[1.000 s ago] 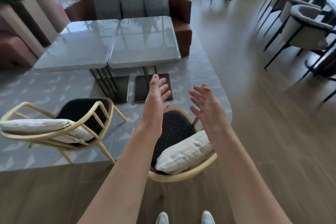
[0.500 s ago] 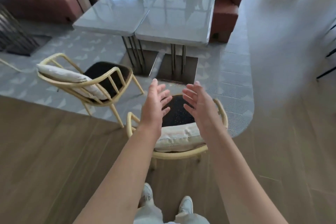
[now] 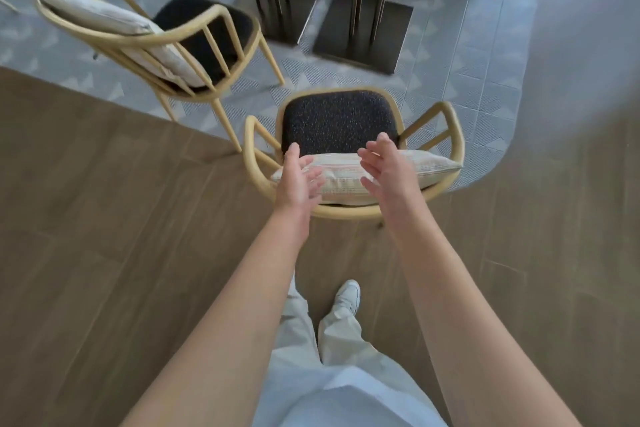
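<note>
Reaching forward with left hand (image 3: 299, 180) and right hand (image 3: 388, 172), palms facing each other, fingers spread and loose, holding nothing. Just above the cushion (image 3: 343, 177), lying across the near back of the middle chair (image 3: 346, 212). Hard to tell if touching. Hiding parts of cushion.

**Two hands held over a chair's cushion, a second chair to the left**

A chair (image 3: 348, 213) is being viewed from above and behind, with its back rail nearest the viewer. A cushion (image 3: 343, 173) is being propped against that rail, at the rear of the seat (image 3: 337, 121). The left hand (image 3: 297, 184) and right hand (image 3: 389, 173) are being held side by side over the cushion, the left toward its left end. Whether the hands are touching it cannot be told. A second chair (image 3: 145, 42) is being shown farther off to the left, with a second cushion (image 3: 93, 10) against its back. Beyond both chairs, a table base (image 3: 294, 0) is being shown beside a second table base (image 3: 363, 31). A shoe (image 3: 348, 295) is being shown on the floor (image 3: 104, 218) behind the near chair.
</note>
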A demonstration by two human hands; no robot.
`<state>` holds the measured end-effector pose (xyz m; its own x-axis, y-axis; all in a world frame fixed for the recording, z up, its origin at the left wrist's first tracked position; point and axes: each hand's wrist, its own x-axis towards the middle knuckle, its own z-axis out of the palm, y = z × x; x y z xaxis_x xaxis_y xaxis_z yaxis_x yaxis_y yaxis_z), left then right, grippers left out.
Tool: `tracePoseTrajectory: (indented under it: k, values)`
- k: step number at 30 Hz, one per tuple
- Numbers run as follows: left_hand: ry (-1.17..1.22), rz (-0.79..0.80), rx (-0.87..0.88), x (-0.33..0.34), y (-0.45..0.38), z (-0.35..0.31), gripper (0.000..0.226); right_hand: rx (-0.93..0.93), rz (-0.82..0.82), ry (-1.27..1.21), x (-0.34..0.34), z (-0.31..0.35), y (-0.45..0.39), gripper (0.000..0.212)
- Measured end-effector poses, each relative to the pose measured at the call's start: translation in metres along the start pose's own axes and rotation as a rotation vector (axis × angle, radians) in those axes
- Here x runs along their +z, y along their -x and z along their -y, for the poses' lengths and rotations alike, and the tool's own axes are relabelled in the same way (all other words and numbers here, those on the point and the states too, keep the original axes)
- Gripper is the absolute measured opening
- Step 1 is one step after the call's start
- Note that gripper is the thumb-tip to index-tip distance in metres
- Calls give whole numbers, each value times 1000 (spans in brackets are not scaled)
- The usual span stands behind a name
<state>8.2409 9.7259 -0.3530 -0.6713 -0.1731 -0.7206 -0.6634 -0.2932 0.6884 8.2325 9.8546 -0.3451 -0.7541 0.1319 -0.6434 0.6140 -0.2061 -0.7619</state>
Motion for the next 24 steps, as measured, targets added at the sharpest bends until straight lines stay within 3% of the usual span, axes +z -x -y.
tracePoseTrajectory:
  k: [10,17,24]
  values:
    - [66,-43,-196,-12,-33,54,53,168,-103,-53,-10,-54,-27,35]
    - [156,-111,-271,-9,-54,73,40,271,-258,-130,-26,-95,-39,14]
    - [155,-222,-317,-4,-64,96,27,362,-380,-219,-35,-107,-45,13]
